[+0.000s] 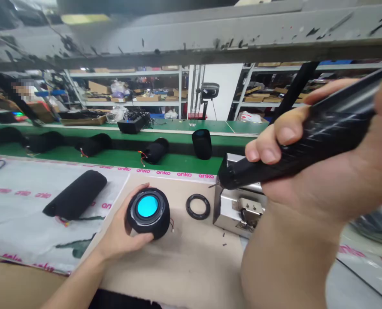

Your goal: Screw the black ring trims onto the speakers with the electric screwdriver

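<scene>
My left hand (122, 236) is wrapped round a black fabric-covered speaker (162, 227), which stands on end on the brown board (191, 257). A shiny blue disc faces up in the speaker's top end, and a thin wire with a small plug sticks out at its right. Raised in my right hand (313, 193) is a black electric screwdriver (326, 133), its bit pointing left above the edge of a metal screw feeder (229, 210). Between the speaker and the feeder lies a black ring (198, 207) with holes round it. Small dark screws (223, 239) lie in front of the feeder.
Another black speaker (78, 193) lies on the white printed sheet at left. Several more rest along the green conveyor (181, 159), one of them upright (201, 143). Overhead runs a grey beam (191, 36). Shelves with boxes (152, 98) stand behind.
</scene>
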The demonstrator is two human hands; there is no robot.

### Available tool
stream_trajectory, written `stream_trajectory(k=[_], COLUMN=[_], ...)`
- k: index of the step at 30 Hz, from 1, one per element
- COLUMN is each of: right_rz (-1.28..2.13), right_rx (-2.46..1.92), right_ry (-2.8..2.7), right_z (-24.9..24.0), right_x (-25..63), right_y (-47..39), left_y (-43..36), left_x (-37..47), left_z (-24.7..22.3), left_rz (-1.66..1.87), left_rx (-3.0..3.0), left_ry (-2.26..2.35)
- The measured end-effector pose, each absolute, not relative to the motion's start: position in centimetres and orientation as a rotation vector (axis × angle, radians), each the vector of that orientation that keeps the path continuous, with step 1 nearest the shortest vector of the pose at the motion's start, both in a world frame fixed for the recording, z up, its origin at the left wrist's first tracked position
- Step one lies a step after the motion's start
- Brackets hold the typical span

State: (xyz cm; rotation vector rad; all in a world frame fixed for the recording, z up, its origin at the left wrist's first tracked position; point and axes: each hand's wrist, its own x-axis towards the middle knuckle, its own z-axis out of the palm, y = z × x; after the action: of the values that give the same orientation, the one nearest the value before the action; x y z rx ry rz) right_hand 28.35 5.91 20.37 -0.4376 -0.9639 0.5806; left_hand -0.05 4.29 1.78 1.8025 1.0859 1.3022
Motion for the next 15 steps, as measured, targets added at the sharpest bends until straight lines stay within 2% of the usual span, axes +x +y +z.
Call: stream_trajectory(k=[5,8,15], right_rz=[0.516,0.637,0.951], right_rx=[-0.447,-0.607,-1.504], right_ry=[-1.001,-1.051,-1.351], right_z=[20.2,19.9,13.2], right_x=[27.5,27.7,27.3], right_y=[5.0,5.1,4.6], left_y=[3.8,4.0,4.5], left_x=[1.2,1.3,1.6], left_z=[0.5,-0.2,-1.2], left_rz=[1.365,1.395,1.542], left_rx=[1.880,1.847,1.767], left_ry=[0.992,0.941,0.859])
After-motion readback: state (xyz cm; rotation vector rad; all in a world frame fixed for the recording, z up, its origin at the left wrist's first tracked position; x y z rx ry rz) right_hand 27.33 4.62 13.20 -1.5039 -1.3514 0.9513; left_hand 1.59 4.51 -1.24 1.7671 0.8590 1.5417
